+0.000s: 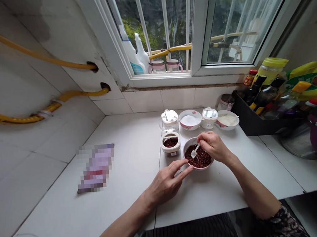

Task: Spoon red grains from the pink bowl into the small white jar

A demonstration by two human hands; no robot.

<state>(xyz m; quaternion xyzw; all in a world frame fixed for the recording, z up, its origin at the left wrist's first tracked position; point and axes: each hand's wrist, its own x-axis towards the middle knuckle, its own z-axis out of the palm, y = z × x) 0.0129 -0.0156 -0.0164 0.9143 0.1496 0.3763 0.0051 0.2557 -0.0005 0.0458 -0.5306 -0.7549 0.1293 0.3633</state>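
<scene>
A bowl of dark red-brown peppercorn-like grains point(204, 160) stands on the counter in front of me. My right hand point(211, 146) pinches the handle of a small white spoon point(194, 154), whose scoop is over the grains inside the bowl. With fingers stretched out, my left hand point(170, 180) rests its fingertips at the bowl's near left rim. Just left of the bowl is a seasoning jar point(171, 150) with its lid up, holding the same dark grains.
Behind stand a bowl of white granules point(190, 127), a lidded seasoning jar point(209, 118) and a bowl of off-white powder point(227, 127). A black box of bottles point(244, 118) and a pot point(297, 145) are at right. A purple packet point(98, 167) lies left.
</scene>
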